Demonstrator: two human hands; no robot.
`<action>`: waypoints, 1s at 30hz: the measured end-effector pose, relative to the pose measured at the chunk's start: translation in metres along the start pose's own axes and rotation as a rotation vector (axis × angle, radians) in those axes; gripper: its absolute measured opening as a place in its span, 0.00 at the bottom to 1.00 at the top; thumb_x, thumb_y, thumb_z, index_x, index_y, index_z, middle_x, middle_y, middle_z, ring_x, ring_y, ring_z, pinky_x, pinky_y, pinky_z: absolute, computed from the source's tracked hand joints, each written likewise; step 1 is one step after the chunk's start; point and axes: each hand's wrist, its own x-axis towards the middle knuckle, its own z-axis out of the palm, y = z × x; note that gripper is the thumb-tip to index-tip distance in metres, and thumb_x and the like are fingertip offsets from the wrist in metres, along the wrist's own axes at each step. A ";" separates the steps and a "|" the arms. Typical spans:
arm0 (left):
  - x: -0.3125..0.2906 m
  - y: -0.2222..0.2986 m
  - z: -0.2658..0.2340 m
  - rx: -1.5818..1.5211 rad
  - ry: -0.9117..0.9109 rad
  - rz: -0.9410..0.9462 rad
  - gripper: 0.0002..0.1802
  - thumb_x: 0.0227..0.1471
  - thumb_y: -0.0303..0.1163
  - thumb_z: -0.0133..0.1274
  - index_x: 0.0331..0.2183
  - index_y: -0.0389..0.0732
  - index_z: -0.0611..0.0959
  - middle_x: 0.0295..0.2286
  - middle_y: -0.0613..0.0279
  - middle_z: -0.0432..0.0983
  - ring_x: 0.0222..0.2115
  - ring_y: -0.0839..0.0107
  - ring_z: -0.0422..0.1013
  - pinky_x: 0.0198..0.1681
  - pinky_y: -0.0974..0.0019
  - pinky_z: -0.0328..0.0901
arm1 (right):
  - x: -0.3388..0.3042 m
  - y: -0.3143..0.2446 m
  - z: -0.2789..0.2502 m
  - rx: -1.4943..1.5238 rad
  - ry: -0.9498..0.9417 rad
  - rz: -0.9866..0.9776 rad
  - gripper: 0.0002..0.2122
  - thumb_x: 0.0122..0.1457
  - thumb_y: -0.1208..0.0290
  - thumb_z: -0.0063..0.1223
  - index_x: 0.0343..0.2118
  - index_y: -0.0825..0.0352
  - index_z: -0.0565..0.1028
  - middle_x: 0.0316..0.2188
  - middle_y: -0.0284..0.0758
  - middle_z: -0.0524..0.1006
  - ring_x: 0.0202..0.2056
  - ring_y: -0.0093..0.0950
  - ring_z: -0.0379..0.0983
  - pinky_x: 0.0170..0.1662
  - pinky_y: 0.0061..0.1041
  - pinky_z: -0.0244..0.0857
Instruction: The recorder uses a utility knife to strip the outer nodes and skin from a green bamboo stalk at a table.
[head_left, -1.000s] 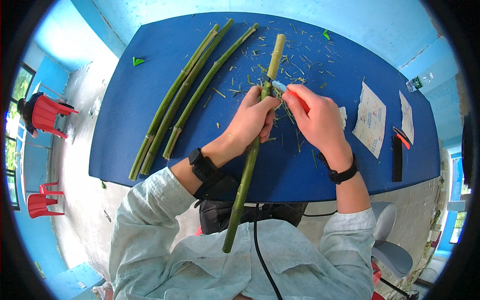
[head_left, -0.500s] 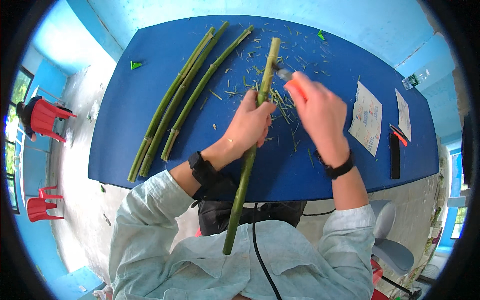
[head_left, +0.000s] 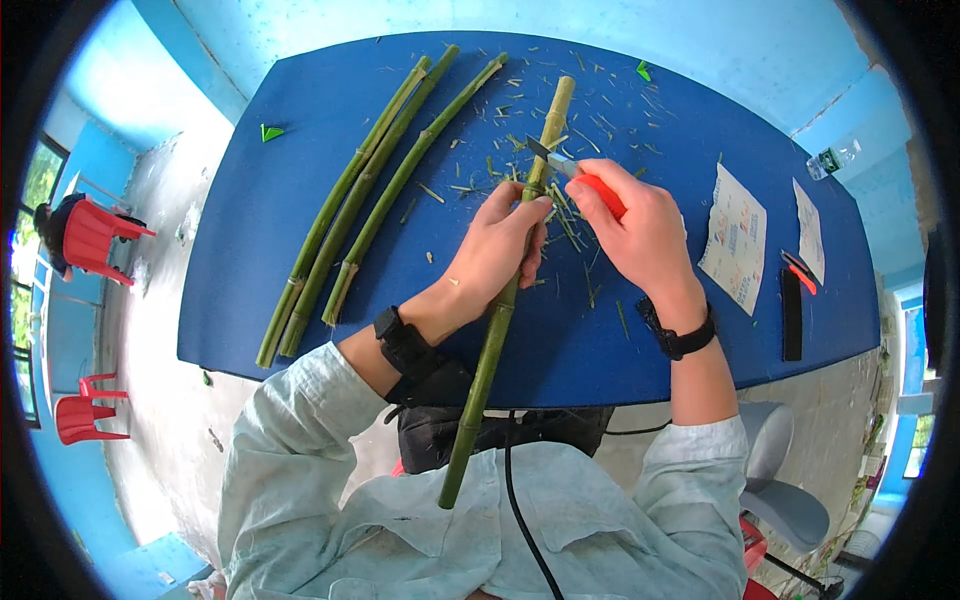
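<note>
Bright light glares off the floor (head_left: 150, 425); table (head_left: 240, 250) edges bow outward.

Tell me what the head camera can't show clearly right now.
Head view, held stalk: gripped section hidden by the left hand.
Head view, knife handle: rear covered by the right hand.
Head view, shavings: smallest bits too small to count.
</note>
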 end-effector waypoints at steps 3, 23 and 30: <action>0.001 -0.001 0.000 -0.010 -0.012 -0.007 0.12 0.74 0.40 0.50 0.47 0.41 0.74 0.27 0.66 0.70 0.18 0.76 0.66 0.20 0.67 0.61 | 0.000 -0.001 -0.001 -0.011 -0.011 0.017 0.14 0.71 0.55 0.61 0.47 0.61 0.83 0.33 0.44 0.86 0.33 0.47 0.85 0.33 0.39 0.77; -0.002 -0.003 0.005 0.217 -0.106 0.046 0.21 0.70 0.42 0.60 0.53 0.39 0.73 0.25 0.67 0.72 0.19 0.77 0.70 0.20 0.69 0.64 | 0.002 0.005 0.001 0.001 0.108 0.075 0.10 0.67 0.67 0.64 0.47 0.64 0.80 0.34 0.46 0.85 0.35 0.49 0.85 0.35 0.42 0.77; 0.003 0.002 -0.006 0.043 -0.061 0.021 0.20 0.76 0.46 0.47 0.51 0.37 0.76 0.29 0.61 0.76 0.19 0.74 0.72 0.21 0.69 0.66 | 0.001 0.006 0.002 0.009 0.144 0.050 0.11 0.66 0.68 0.64 0.47 0.64 0.80 0.33 0.46 0.85 0.34 0.49 0.85 0.34 0.41 0.77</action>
